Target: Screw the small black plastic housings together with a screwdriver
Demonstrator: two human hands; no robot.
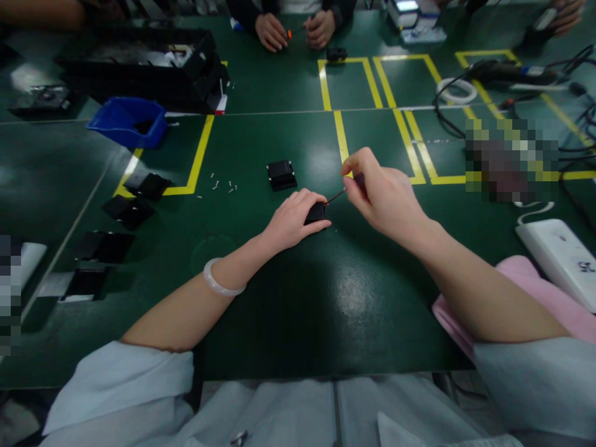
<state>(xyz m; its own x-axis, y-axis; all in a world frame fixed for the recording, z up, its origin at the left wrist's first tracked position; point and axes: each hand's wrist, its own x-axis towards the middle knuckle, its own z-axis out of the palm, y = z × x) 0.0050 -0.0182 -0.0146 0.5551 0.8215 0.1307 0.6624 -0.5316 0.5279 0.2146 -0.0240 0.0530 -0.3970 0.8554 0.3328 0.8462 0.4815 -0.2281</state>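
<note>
Most of a small black case [315,214] is hidden by the left hand's grip [295,218], clasped around it on the green tabletop [288,316]. The right hand's grip [379,194] pinches a screwdriver [336,197], largely covering its handle; whether its tip touches the case is unclear.

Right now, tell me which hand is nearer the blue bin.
Left: the left hand is right of the blue bin and closer to the body; the right hand is farther right.
</note>
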